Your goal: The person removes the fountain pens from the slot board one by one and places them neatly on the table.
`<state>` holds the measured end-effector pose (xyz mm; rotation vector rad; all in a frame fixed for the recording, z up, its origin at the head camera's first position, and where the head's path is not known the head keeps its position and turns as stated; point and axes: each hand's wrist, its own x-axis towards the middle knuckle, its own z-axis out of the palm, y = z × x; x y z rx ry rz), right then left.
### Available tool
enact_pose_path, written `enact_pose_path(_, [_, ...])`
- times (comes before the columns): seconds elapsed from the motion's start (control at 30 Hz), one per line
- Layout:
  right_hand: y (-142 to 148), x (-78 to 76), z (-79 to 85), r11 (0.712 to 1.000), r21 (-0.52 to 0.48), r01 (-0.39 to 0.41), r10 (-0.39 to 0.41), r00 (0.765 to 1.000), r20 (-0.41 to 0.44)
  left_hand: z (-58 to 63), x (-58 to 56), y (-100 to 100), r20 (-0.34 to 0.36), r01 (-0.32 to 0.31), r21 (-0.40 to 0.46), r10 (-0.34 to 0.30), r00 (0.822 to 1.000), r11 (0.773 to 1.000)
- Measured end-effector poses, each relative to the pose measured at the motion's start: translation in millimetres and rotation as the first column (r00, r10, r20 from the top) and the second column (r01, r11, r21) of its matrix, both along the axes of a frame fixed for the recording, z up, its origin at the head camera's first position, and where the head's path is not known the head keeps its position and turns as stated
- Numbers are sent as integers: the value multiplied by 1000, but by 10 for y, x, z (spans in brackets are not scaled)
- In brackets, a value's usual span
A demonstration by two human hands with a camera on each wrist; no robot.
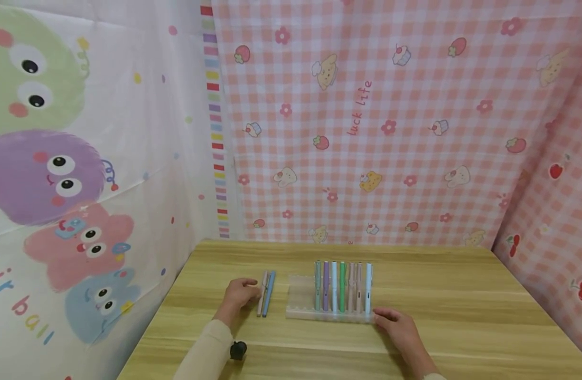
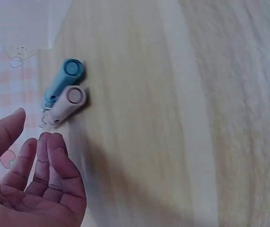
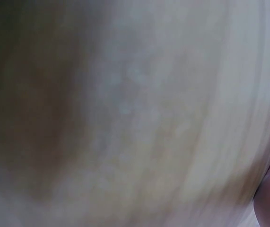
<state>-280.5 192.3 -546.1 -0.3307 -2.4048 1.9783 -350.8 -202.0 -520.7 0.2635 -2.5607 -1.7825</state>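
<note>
My left hand is beside two capped pens on the table, a pinkish-beige pen and a blue pen. In the left wrist view, its fingers are loosely bent and apart from both pens, with nothing between them. A clear plastic pen rack stands to the right, holding several upright pens, among them a purple pen, a green pen and a light blue pen. At the rack's right end, my right hand rests its fairly straight fingertips against the corner. The right wrist view shows only part of that hand.
The wood-grain table reaches back to a pink checked curtain. A white cartoon-print curtain hangs at the left. A small black object shows by the left sleeve.
</note>
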Motion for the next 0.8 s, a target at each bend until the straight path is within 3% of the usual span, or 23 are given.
enact_pose_path(0.37, [7,7,21,1000,7,-7,7,1000,2,125,6,152,-41,78,164,-72,997,983])
enact_pose_path(0.57, [10,6,13,1000,19,0,0,1000,13,174,58,260,-75,126,137,-117,990,982])
enact_pose_path(0.8, [7,0,8,996,86,-9,11,1000,-21,219,167,417,-66,219,131,-212,975,967])
